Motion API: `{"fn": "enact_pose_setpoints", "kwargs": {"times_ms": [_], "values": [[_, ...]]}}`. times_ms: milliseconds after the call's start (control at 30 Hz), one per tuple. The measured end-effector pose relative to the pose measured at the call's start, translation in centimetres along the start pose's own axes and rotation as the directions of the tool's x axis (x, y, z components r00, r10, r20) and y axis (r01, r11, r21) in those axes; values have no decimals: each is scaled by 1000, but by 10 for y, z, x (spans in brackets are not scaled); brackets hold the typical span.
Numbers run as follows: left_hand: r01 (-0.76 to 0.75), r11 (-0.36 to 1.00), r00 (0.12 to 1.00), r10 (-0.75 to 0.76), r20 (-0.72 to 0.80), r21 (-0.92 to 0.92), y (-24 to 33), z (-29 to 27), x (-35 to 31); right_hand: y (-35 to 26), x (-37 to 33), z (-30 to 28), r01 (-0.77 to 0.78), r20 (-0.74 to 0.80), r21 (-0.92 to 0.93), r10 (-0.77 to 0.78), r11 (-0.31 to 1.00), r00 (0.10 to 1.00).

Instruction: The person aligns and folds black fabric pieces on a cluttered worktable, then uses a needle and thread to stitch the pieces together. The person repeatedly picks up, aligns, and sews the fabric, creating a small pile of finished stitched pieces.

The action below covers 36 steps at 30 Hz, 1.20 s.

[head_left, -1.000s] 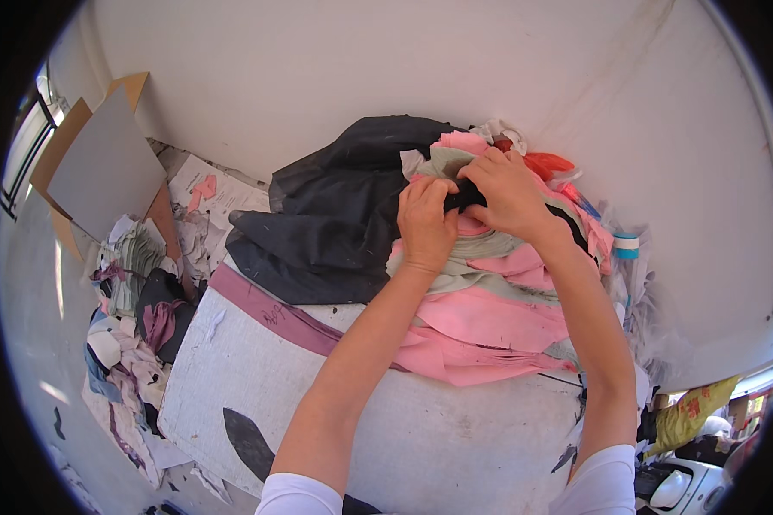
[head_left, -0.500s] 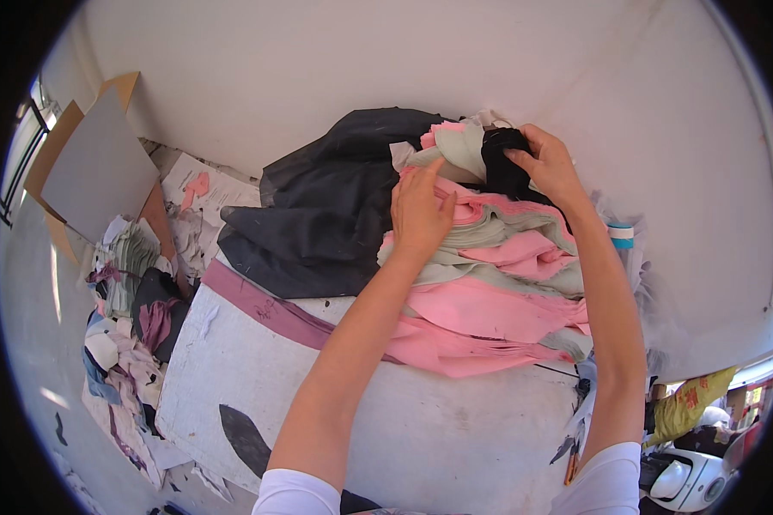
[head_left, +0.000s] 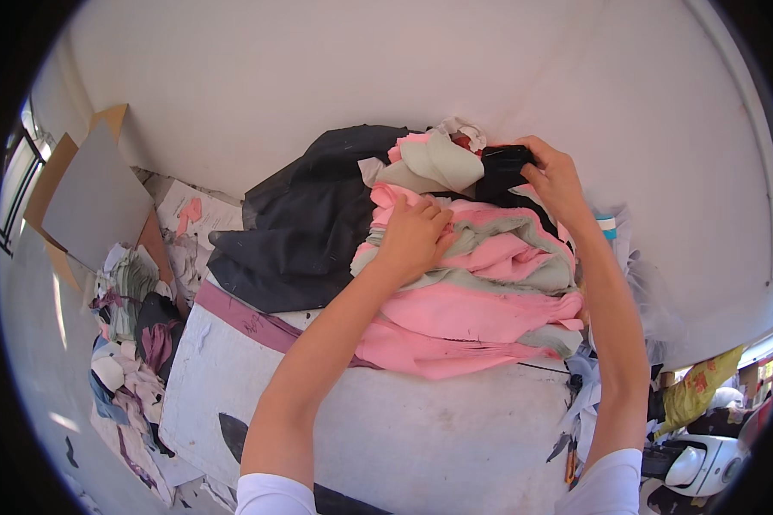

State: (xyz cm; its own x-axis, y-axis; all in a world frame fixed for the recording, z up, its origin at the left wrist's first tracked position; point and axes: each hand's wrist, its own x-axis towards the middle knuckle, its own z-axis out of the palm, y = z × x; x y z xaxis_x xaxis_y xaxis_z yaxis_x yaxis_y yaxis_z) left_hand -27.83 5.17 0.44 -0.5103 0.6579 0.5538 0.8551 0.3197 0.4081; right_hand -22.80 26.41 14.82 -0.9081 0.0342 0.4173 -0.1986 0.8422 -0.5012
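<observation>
A heap of pink fabric (head_left: 464, 313) interleaved with grey-green fabric (head_left: 541, 276) lies toward the far side of a white worktop (head_left: 404, 429). My left hand (head_left: 416, 230) rests on its upper folds with fingers spread. Farther right, my right hand (head_left: 556, 176) pinches the edge of black fabric (head_left: 502, 168) between thumb and fingers, lifting it a little. Beside that black piece sits a folded grey-green roll (head_left: 438, 163) with pink behind it. A large dark grey cloth (head_left: 309, 232) spreads out left of the heap, and a mauve strip (head_left: 249, 324) runs beneath it.
A pale wall (head_left: 386, 69) rises behind the worktop. To the left stand a cardboard piece (head_left: 94, 193) and a pile of fabric scraps (head_left: 129, 369). Clear plastic (head_left: 648, 296) hangs at the right. A white machine (head_left: 709, 463) and a yellow printed cloth (head_left: 700, 390) are at lower right.
My right hand has drawn the black fabric up and flatter, apart from the grey-green roll. My left hand has slid down slightly over the pink folds. The view has shifted a little.
</observation>
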Motion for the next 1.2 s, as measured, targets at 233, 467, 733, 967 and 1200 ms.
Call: {"fn": "enact_pose_setpoints", "kwargs": {"times_ms": [233,467,733,967,1200], "values": [[-28,995,999,32,-43,94,3,6,-10,19,-7,-19,-65,-237,174,106,983,966],[-40,997,996,44,-74,61,3,13,-11,38,-9,-67,-52,-476,17,54,999,878],[-10,998,998,13,-59,55,3,1,-12,4,-5,-150,-96,-639,-213,-64,972,766],[-27,991,978,-1,-209,-132,62,-28,31,-55,-16,-243,-21,-596,-484,-312,875,740],[-232,730,970,121,-212,-643,223,-93,114,-175,-61,-293,141,-479,-438,-363,888,799]]}}
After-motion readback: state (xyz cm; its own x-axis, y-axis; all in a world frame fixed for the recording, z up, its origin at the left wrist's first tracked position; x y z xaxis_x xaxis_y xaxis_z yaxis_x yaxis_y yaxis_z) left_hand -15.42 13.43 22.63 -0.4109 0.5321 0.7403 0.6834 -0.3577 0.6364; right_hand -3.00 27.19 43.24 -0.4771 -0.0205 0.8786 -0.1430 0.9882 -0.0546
